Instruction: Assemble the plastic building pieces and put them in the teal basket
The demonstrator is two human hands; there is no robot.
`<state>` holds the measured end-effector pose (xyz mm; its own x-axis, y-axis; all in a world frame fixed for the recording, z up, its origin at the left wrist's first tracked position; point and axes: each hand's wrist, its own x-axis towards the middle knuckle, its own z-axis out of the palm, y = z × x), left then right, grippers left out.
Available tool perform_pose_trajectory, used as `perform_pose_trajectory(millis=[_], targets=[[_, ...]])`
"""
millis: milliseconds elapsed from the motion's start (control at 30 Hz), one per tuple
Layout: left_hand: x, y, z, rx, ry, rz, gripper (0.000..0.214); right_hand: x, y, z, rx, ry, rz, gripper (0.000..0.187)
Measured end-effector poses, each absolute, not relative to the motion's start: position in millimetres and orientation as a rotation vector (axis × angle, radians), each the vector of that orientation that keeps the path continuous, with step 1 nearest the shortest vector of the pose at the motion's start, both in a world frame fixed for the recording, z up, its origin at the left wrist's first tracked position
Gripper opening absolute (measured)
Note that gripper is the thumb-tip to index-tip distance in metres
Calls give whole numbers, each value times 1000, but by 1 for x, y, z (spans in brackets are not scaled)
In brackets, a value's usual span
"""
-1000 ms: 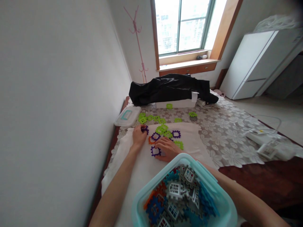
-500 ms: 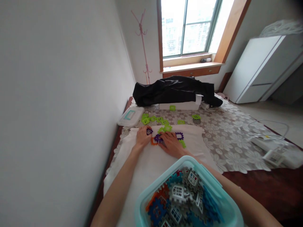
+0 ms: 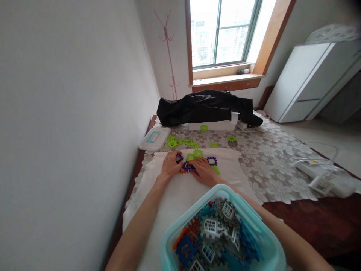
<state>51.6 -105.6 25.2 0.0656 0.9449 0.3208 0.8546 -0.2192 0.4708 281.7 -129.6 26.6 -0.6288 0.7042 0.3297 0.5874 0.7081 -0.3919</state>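
My left hand [image 3: 170, 166] rests on the white cloth [image 3: 175, 192] with its fingers curled round a purple toothed tile [image 3: 178, 158]. Just right of it, my right hand [image 3: 203, 170] lies palm down, fingertips pressed on a cluster of purple tiles [image 3: 187, 166] with an orange tile under them. Another purple tile [image 3: 212, 161] and green tiles [image 3: 194, 154] lie just beyond the fingers. Close to me stands a teal plastic box [image 3: 254, 222] holding several grey, blue and orange tiles.
More green tiles [image 3: 180, 142] lie on the lace tablecloth [image 3: 270, 165]. A white lid [image 3: 154, 137] sits at the far left, a black garment [image 3: 205, 107] over a white box behind. Cables and white devices [image 3: 318, 177] lie right. A wall runs along the left.
My right hand has slid forward from a purple tile near me onto the purple cluster beside my left hand. The left hand has stayed on its purple tile. The view shifted slightly.
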Motion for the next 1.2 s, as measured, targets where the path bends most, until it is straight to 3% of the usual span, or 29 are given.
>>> perform_pose_trajectory(millis=[133,500,900,1200], targets=[[52,-107,26,2141,1865,865,42,283,-129,27,-1011,-2425,383,40],[52,-111,26,2183,1794,841,51,284,-126,23,-963,-2381,406,42],[54,-112,27,2163,1817,886,44,288,-129,26,-998,-2259,538,43],[52,-109,23,2063,1807,984,42,285,-126,23,-921,-2369,456,42]])
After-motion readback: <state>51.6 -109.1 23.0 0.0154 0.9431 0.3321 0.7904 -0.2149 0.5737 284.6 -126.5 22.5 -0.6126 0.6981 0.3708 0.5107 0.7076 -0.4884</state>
